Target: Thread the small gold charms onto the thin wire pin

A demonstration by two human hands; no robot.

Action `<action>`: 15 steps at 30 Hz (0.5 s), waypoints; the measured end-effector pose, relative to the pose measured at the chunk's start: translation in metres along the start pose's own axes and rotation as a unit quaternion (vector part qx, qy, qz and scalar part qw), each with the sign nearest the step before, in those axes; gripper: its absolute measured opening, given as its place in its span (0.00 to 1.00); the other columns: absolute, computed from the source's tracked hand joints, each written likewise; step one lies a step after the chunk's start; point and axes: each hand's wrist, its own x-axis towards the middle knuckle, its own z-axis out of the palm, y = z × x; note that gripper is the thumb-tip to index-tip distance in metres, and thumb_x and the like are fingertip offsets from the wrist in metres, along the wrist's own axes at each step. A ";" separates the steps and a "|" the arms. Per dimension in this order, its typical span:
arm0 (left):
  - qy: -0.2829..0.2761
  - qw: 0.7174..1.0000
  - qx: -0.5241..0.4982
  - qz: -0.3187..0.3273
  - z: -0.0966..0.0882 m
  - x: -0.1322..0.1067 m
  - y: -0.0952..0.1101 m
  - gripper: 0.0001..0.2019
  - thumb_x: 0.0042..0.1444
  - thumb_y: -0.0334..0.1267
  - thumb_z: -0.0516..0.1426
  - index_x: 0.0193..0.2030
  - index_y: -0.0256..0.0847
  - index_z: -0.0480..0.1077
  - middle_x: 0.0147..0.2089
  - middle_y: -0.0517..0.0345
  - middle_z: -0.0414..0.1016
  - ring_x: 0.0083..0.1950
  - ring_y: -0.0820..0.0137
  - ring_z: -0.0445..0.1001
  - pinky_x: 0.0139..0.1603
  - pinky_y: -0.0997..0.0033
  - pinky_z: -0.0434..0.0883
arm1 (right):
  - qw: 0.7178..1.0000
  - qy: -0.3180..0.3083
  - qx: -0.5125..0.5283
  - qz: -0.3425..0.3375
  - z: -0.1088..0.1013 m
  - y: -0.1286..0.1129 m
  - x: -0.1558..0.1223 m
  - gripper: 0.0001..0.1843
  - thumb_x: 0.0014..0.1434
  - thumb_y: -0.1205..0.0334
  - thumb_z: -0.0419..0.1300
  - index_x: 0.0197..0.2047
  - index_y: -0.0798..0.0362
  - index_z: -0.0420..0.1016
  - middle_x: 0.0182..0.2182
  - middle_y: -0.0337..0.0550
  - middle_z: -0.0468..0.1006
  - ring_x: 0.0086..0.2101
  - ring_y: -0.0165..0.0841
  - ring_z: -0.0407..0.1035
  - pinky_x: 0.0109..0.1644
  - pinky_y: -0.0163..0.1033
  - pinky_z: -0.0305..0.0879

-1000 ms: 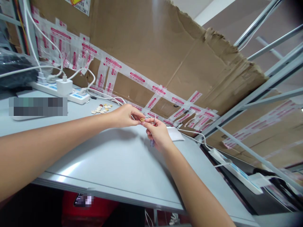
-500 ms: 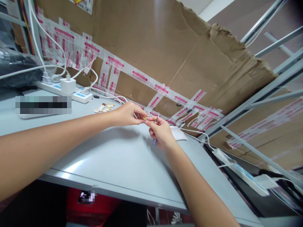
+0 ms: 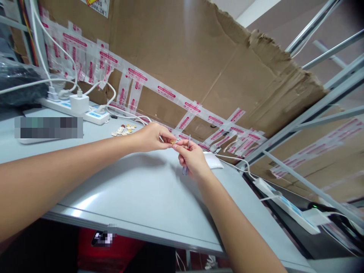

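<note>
Above the table, my left hand (image 3: 150,137) pinches a small yellowish piece (image 3: 173,141) that seems to have holes in it. My right hand (image 3: 192,158) meets it there, thumb and forefinger touching the piece's near side. Its other fingers are curled round a small screwdriver (image 3: 185,170), whose thin metal shaft points up past the knuckles and whose translucent purplish handle shows below the palm. Fingers hide part of both objects. Left of my left hand, several small cream, yellow and brown pieces (image 3: 123,131) lie in a loose group on the table (image 3: 136,201).
A white power strip (image 3: 96,116) with plugs and cables runs along the back left. A white sheet (image 3: 213,160) lies behind my right hand. Taped cardboard (image 3: 170,68) walls the back. Another power strip (image 3: 287,206) sits at the right, beside a metal frame (image 3: 301,110).
The whole view has shifted slightly to the left. Both hands keep the same hold on the yellowish piece and screwdriver.
</note>
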 end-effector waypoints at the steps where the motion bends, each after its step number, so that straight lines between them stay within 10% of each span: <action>1: 0.005 1.000 -0.001 0.007 0.000 0.000 0.000 0.11 0.54 0.35 0.59 0.42 0.41 0.81 0.34 0.57 0.81 0.34 0.72 0.76 0.31 0.78 0.66 | 1.000 0.000 0.002 -0.001 0.000 0.000 0.001 0.20 0.40 0.58 0.71 0.32 0.53 0.66 0.17 0.28 0.65 0.14 0.20 0.54 0.15 0.28 0.42; 15: 0.016 0.998 0.038 0.055 0.003 0.002 0.000 0.09 0.56 0.33 0.58 0.38 0.41 0.81 0.30 0.58 0.79 0.29 0.74 0.73 0.29 0.77 0.65 | 1.000 0.017 0.001 -0.001 -0.003 0.003 0.005 0.20 0.38 0.59 0.72 0.32 0.53 0.68 0.17 0.28 0.66 0.13 0.20 0.52 0.15 0.28 0.43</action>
